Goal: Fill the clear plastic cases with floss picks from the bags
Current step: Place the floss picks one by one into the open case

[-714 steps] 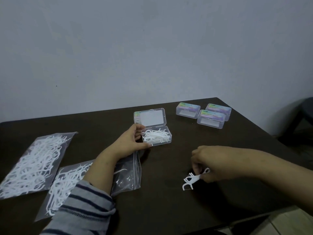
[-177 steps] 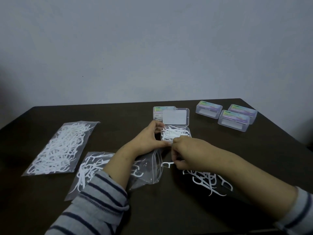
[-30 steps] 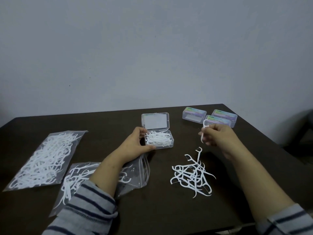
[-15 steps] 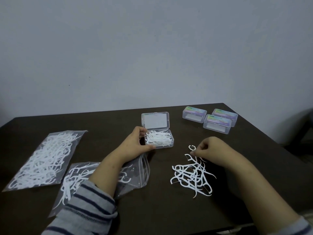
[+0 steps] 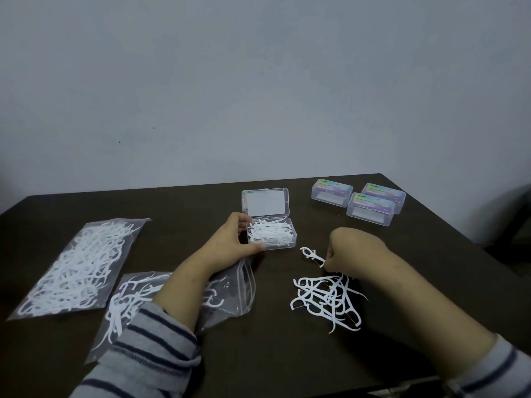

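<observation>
A dark worktop (image 5: 287, 354) sits in front of a plain wall (image 5: 258, 81). Near the middle is an open case (image 5: 271, 235) with its lid (image 5: 265, 203) tipped up at the back. The case holds a heap of white floss picks (image 5: 270, 232).

The left hand (image 5: 230, 244) holds the left side of the open case. Its thumb lies along the front edge, and its fingers (image 5: 242, 222) curl over the left wall near the hinge. The left arm, in a striped sleeve (image 5: 149, 349), lies across an open bag (image 5: 230, 297) that has only a few picks left in it. To the left of that bag is a full bag (image 5: 77, 265) lying flat, packed with picks.

The right hand (image 5: 344, 251) is to the right of the open case, just above the worktop. Its fingers are pressed together, pinching the stick end of one pick (image 5: 311, 255). The pick's bow end points left toward the case but does not touch it. Just below the hand, a loose pile of picks (image 5: 327, 300) lies on the worktop.

At the far right corner of the worktop are three closed cases (image 5: 370, 208) close together, with colored labels on their lids.
</observation>
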